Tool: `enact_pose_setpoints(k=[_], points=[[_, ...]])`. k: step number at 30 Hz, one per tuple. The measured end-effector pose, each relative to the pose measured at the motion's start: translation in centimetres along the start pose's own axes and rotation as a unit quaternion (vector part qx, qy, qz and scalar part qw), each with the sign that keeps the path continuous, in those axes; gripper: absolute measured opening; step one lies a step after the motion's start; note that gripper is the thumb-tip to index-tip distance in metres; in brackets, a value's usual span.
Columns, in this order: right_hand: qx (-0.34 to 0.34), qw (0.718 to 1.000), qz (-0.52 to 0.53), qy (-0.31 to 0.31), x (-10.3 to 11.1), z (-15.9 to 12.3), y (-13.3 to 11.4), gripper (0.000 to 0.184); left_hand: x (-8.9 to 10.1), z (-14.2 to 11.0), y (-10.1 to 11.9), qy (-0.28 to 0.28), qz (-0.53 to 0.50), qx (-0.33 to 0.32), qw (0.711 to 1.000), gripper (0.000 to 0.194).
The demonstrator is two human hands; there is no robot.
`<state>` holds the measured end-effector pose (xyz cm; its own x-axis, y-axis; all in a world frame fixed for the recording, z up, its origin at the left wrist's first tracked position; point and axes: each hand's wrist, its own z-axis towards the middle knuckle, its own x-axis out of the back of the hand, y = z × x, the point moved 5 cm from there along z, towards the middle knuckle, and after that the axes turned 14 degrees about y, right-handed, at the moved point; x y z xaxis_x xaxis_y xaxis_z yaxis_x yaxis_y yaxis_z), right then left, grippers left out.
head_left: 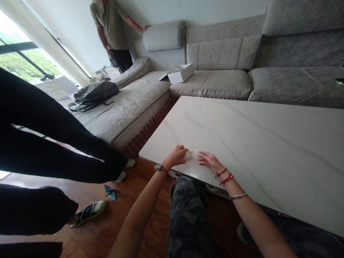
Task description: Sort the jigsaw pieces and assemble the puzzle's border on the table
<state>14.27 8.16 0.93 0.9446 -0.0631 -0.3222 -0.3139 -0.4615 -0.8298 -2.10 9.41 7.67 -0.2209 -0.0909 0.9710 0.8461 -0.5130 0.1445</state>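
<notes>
A small crumpled, whitish, partly see-through thing (192, 156), perhaps thin plastic or tissue, lies on the white marbled table (255, 143) near its front left edge. My left hand (176, 156) is closed on its left side, the fingers curled in. At its right side is my right hand (211, 162), fingers stretched out and a little apart, the tips at or just beside the thing. Whether the right fingertips press on it, I cannot tell. A watch (159, 167) is on my left wrist.
A grey sofa (215, 80) runs behind the table, with an open white box (182, 73) and a dark backpack (94, 94) on it. One person (114, 28) stands at the back left; dark-trousered legs (61, 143) are close on my left. A teal scrap (110, 192) lies on the wooden floor.
</notes>
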Motion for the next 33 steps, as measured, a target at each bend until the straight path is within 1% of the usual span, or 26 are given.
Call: enact_pose_setpoints(k=[2, 5, 11, 19, 23, 28, 33], points=[[0.017, 0.999, 0.011, 0.050, 0.8, 0.3, 0.5, 0.023, 0.2, 0.1, -0.5, -0.005, 0.022, 0.016, 1.000, 0.034], [0.034, 0.995, 0.017, 0.096, 1.7, 0.4, 1.7, 0.022, 0.5, 0.4, -1.1, -0.015, 0.048, 0.034, 0.998, 0.028], [0.054, 0.988, 0.020, 0.142, 2.3, 0.2, 3.6, 0.020, 0.9, 1.1, -1.1, -0.047, 0.095, 0.046, 0.993, 0.029], [0.070, 0.984, 0.019, 0.160, 2.3, 0.3, 4.0, 0.018, 0.7, 1.6, -0.4, -0.090, 0.142, 0.041, 0.985, 0.032], [0.072, 0.984, 0.019, 0.165, 2.3, 0.4, 3.9, 0.016, 1.0, 2.2, 0.2, -0.106, 0.159, 0.028, 0.981, 0.038], [0.073, 0.983, 0.021, 0.166, 2.3, 0.5, 4.0, 0.016, 1.2, 3.2, 1.0, -0.113, 0.182, 0.010, 0.977, 0.041], [0.075, 0.984, 0.023, 0.161, 2.3, 0.6, 4.1, 0.015, 1.3, 3.8, 1.4, -0.115, 0.203, 0.002, 0.972, 0.040]])
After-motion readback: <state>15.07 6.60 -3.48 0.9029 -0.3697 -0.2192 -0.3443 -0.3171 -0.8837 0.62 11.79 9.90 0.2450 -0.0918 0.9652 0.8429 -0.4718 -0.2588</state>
